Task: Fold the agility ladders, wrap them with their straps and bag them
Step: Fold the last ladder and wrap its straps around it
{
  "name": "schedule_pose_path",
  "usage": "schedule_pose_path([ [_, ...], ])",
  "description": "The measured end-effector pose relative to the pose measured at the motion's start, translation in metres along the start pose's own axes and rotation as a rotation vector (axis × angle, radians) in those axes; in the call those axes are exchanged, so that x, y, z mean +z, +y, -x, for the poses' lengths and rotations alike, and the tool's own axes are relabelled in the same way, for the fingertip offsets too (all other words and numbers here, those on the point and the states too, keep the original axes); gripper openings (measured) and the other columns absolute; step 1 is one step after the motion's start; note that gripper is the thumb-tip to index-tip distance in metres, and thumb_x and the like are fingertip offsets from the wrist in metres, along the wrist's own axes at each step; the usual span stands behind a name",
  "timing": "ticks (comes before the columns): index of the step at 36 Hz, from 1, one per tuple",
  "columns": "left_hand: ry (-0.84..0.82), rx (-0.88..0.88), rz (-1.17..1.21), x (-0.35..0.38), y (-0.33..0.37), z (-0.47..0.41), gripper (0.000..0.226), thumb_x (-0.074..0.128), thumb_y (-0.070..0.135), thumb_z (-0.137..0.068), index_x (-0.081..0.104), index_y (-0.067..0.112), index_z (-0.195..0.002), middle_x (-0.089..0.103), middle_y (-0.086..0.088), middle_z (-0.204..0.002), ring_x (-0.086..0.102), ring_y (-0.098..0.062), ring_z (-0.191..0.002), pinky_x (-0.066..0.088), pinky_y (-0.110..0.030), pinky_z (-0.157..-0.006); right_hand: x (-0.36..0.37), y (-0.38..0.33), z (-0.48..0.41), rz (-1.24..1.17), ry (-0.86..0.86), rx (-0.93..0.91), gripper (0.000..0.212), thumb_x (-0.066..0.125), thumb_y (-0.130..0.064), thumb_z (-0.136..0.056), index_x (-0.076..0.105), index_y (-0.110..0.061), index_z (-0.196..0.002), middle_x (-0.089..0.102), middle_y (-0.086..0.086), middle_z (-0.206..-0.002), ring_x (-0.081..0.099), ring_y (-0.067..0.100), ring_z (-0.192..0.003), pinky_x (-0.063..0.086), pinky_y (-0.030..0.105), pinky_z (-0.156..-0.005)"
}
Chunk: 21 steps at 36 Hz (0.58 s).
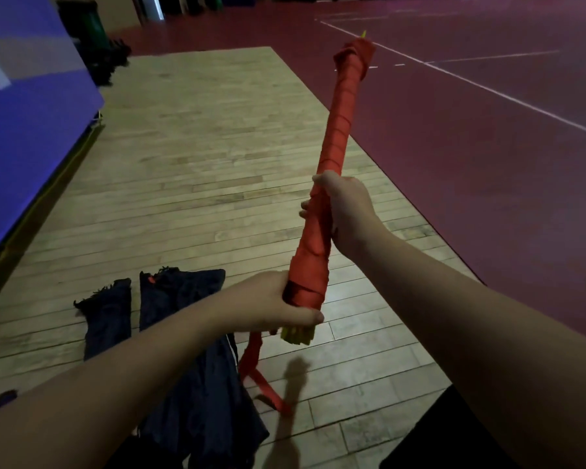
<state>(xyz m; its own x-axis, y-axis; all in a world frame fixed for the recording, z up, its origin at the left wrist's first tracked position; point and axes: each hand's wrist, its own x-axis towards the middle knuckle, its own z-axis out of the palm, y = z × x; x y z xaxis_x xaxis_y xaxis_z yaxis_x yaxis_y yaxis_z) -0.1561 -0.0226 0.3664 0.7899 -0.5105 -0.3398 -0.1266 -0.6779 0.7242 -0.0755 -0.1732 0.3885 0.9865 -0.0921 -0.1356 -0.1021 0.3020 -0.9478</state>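
A folded agility ladder bundle, wound along its length in red strap, points up and away from me. Yellow rung ends stick out at its near end. My left hand grips the near end of the bundle. My right hand grips it around the middle. A loose tail of red strap hangs from the near end down to the floor. Dark blue drawstring bags lie on the wooden floor below my left arm.
A second dark bag lies left of the first. A blue padded mat leans at the left. The wooden floor panel borders a maroon court floor with white lines. Dark bins stand far left.
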Motion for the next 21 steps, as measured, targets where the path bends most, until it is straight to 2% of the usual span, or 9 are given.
schedule_pose_path([
  [3,-0.116,0.056,0.345,-0.016,0.005,0.01,0.05,0.084,0.043,-0.065,0.061,0.022,-0.105,0.072,0.009,-0.084,0.068,-0.006,-0.079,0.056,-0.019,-0.071,-0.008,-0.015,0.005,-0.312,-0.149,0.066,0.021,0.06,-0.019,-0.085,0.053,-0.002,-0.097,0.054,0.018,-0.085,0.058,0.027,-0.067,0.052,0.036,-0.065],
  [6,-0.271,0.166,0.615,-0.02,0.004,0.017,0.077,0.092,0.049,-0.046,0.06,0.014,-0.107,0.074,0.011,-0.085,0.07,-0.004,-0.082,0.054,-0.019,-0.072,-0.007,-0.024,0.014,-0.518,-0.317,0.195,0.03,0.059,-0.032,-0.091,0.056,-0.004,-0.102,0.062,0.015,-0.085,0.061,0.025,-0.069,0.055,0.033,-0.066],
  [8,-0.322,0.209,0.635,-0.018,0.004,0.019,0.084,0.091,0.061,-0.046,0.06,0.012,-0.108,0.073,0.007,-0.089,0.07,-0.007,-0.085,0.055,-0.021,-0.074,0.002,-0.021,0.024,-0.563,-0.395,0.251,0.03,0.058,-0.034,-0.092,0.057,-0.005,-0.091,0.065,0.016,-0.082,0.06,0.023,-0.065,0.055,0.032,-0.063],
  [10,-0.32,0.199,0.623,-0.015,-0.001,0.017,0.089,0.092,0.062,-0.045,0.061,0.009,-0.11,0.071,-0.001,-0.097,0.068,-0.015,-0.09,0.055,-0.027,-0.08,0.009,-0.014,0.029,-0.592,-0.401,0.3,0.029,0.059,-0.029,-0.092,0.06,-0.002,-0.081,0.064,0.016,-0.079,0.059,0.021,-0.062,0.056,0.03,-0.061],
  [12,-0.347,0.148,0.642,-0.016,-0.004,0.017,0.091,0.094,0.06,-0.044,0.062,0.007,-0.111,0.072,-0.003,-0.101,0.069,-0.016,-0.092,0.055,-0.028,-0.082,0.011,-0.009,0.027,-0.547,-0.367,0.317,0.024,0.059,-0.022,-0.094,0.058,0.0,-0.085,0.062,0.013,-0.073,0.058,0.017,-0.055,0.055,0.026,-0.055],
  [14,-0.383,0.121,0.557,-0.02,-0.004,0.016,0.084,0.091,0.062,-0.048,0.062,0.014,-0.111,0.075,0.005,-0.098,0.07,-0.01,-0.092,0.054,-0.024,-0.081,0.009,-0.008,0.023,-0.448,-0.358,0.312,0.016,0.058,-0.019,-0.096,0.051,-0.005,-0.09,0.058,0.009,-0.069,0.055,0.015,-0.048,0.052,0.025,-0.052],
  [16,-0.355,0.082,0.334,-0.028,-0.004,0.017,0.072,0.085,0.068,-0.054,0.066,0.023,-0.107,0.075,0.013,-0.094,0.07,-0.006,-0.089,0.052,-0.019,-0.078,0.007,-0.008,0.019,-0.307,-0.361,0.296,0.014,0.057,-0.017,-0.096,0.05,-0.008,-0.089,0.055,0.008,-0.068,0.055,0.015,-0.047,0.052,0.026,-0.052],
  [19,-0.338,-0.029,0.022,-0.039,-0.01,0.018,0.075,0.073,0.078,-0.061,0.07,0.018,-0.106,0.07,0.007,-0.078,0.065,-0.011,-0.073,0.05,-0.026,-0.07,0.004,-0.006,0.016,-0.098,-0.324,0.172,0.01,0.059,-0.012,-0.096,0.051,-0.007,-0.093,0.054,0.013,-0.067,0.055,0.021,-0.048,0.053,0.03,-0.052],
  [21,-0.316,-0.055,-0.04,-0.042,-0.012,0.019,0.068,0.069,0.076,-0.071,0.069,0.015,-0.102,0.066,0.004,-0.073,0.063,-0.012,-0.068,0.049,-0.024,-0.064,0.001,-0.004,0.015,-0.002,-0.276,0.057,0.013,0.062,-0.009,-0.095,0.05,-0.007,-0.098,0.054,0.018,-0.069,0.056,0.026,-0.049,0.053,0.034,-0.052],
])
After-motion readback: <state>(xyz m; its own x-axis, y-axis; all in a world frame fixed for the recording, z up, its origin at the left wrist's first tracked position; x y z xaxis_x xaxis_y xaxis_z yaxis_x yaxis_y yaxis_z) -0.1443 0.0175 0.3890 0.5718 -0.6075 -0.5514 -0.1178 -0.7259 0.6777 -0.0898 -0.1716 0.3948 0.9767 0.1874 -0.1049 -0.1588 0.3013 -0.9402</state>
